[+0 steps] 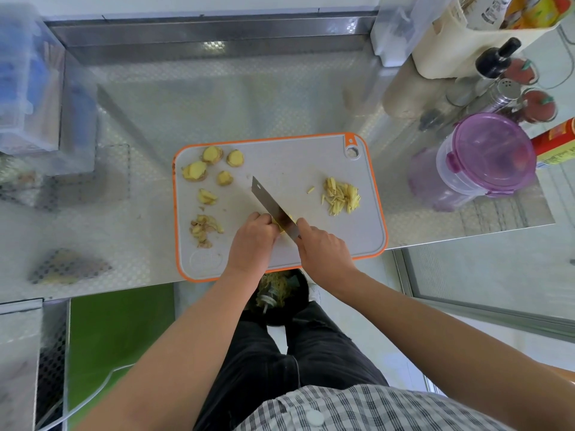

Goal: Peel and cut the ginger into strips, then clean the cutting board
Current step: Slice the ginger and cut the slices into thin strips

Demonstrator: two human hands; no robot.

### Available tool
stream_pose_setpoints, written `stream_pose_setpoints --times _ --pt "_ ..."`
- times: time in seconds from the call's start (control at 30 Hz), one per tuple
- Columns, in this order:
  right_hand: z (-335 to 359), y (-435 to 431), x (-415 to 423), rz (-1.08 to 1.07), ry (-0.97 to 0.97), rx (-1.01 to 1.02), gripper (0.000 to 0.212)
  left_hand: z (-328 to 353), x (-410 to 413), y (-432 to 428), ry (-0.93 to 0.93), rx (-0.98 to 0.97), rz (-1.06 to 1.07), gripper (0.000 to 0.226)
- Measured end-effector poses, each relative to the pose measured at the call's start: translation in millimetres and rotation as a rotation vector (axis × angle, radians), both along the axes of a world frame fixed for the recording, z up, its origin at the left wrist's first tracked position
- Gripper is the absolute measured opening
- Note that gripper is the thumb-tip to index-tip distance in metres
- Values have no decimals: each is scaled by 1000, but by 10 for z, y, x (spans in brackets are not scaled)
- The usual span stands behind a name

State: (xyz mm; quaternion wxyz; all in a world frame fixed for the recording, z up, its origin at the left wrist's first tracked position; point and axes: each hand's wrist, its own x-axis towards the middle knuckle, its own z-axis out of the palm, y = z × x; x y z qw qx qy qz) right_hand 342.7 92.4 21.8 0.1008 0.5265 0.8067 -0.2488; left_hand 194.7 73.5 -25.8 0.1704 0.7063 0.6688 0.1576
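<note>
Pinning light, firm, likely slippery ginger stack (282, 228) under curled left hand (253, 241) near front edge of cutting board (280, 160), gripping cleaver (270, 202) in closed right hand (323, 247).

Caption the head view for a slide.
Right hand slices ginger with a knife, left hand steadying it on the cutting board; strips piled alongside.

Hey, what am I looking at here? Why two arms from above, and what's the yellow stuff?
No machine here: one picture from a camera worn on a person's head, looking down, so the arms are the wearer's own. The left hand holds a ginger piece under curled fingers; the right hand grips a cleaver cutting it. They work on an orange-edged cutting board on a steel counter. The yellow stuff is ginger: slices far left, peel scraps nearer, cut strips on the right. A purple-lidded container stands beside the board.
</note>
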Motion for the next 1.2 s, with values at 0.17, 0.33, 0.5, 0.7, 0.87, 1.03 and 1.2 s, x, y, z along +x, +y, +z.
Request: stream_pose_setpoints --times 0.17,0.33,0.5,0.7,0.87,1.03,1.2 --pt "71 74 153 -26 86 16 8 17 -5 -5 10 7 -16 19" --pt "95 103 133 32 48 -2 14 0 -6 -8 14 16 -15 17" --pt "77 118 97 44 12 -13 14 7 -2 -7 10 21 -17 20" --pt "76 121 97 55 7 -9 11 21 1 -8 10 23 -23 20" --pt "63 84 80 46 1 2 11 25 5 -5 17 25 -20 22" --pt "9 83 11 34 -38 6 11 2 3 -1 28 10 -23 23" --pt "-105 53 -29 16 -25 42 11 3 1 -20 1 23 4 14"
